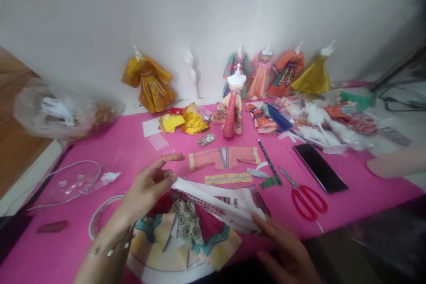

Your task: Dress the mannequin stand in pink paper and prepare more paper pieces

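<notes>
My left hand (151,184) pinches the left end of a folded white printed paper piece (219,204), thumb and fingers closed on its corner, forefinger stretched out. My right hand (286,250) holds the same piece at its right end, fingers pressed on its lower edge. Under it lies a large printed skirt sheet (186,239) in cream, red and teal. Just beyond lie a pink paper jacket (224,158) and a yellow strip (228,179).
Red scissors (304,197), a black phone (319,167) and a pencil (268,162) lie to the right on the pink mat (109,142). A dressed mannequin (234,106) stands mid-table, with several dressed ones along the wall. Plastic bags sit at left; someone else's arm (396,164) rests at right.
</notes>
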Tool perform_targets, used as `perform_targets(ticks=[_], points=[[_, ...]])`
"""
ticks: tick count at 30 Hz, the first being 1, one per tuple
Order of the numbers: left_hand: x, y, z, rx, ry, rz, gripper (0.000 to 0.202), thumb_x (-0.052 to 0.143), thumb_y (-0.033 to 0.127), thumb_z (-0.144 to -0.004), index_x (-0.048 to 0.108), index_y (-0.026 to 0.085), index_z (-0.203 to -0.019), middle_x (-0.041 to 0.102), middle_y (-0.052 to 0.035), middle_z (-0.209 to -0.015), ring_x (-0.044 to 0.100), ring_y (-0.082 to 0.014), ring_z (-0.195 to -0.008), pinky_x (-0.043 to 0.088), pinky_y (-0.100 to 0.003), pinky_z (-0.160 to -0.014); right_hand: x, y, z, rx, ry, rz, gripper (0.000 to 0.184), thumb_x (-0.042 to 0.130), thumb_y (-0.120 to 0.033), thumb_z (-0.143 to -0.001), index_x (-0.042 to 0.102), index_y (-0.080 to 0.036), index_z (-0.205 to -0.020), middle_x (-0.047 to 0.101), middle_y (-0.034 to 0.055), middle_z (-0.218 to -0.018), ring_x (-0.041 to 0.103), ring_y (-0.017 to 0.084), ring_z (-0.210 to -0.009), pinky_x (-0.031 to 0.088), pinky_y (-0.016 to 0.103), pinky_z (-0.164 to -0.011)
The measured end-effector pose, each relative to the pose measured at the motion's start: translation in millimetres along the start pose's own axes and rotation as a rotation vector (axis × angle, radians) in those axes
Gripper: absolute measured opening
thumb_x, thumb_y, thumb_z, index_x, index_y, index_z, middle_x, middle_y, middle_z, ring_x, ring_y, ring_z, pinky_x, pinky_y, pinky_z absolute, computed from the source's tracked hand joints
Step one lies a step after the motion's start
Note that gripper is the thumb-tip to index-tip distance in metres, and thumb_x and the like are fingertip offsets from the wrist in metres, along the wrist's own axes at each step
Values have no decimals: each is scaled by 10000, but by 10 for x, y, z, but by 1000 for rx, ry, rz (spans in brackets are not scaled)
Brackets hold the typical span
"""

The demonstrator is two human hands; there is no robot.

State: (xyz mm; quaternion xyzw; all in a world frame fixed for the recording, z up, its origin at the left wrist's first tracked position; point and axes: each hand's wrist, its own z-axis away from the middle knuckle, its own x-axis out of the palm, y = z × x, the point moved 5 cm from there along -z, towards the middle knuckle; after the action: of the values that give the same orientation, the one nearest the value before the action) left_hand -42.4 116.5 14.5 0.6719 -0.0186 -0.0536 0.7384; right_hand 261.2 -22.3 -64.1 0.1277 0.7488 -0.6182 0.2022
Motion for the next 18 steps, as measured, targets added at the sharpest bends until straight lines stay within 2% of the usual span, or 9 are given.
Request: perform_targets(ticks=[4,8,13,15,18], points=[[-37,-49,18,51,-97,-164,269,690,201,-823,717,266,-1082,727,-11,-906,646,-127,-779,512,-185,-634,-29,-89,-12,-149,106,185,420,731,-302,-812,695,-351,-1227,763,24,-1123,738,237,-989,591,261,-874],[-60,-70,73,96,-165,-210,203,636,186,-865,726,282,-1019,735,-6,-933,664,-135,-827,523,-212,-711,-69,-142,-52,-174,228,272,334,692,-342,-845,729,-335,-1177,784,22,-1042,755,220,-912,609,234,-811],[-26,-26,181,232,-266,-322,292,579,100,-864,700,304,-1034,673,-14,-1010,649,-159,-935,518,-243,-764,-62,-322,-133,-287,269,228,320,673,-250,-858,733,-359,-1152,788,-1,-983,761,191,-847,610,208,-778],[-1,-30,223,292,-295,-364,352,550,67,-864,671,319,-1078,634,-17,-1061,630,-173,-1014,514,-271,-821,-34,-363,-147,-288,278,187,323,651,-221,-875,728,-358,-1157,783,2,-999,758,185,-844,609,202,-756],[47,-68,260,337,-280,-496,373,521,61,-888,629,328,-1125,597,-15,-1096,620,-164,-1026,503,-288,-855,11,-373,-146,-265,337,161,303,648,-225,-886,727,-354,-1149,777,2,-973,752,167,-816,604,184,-723]])
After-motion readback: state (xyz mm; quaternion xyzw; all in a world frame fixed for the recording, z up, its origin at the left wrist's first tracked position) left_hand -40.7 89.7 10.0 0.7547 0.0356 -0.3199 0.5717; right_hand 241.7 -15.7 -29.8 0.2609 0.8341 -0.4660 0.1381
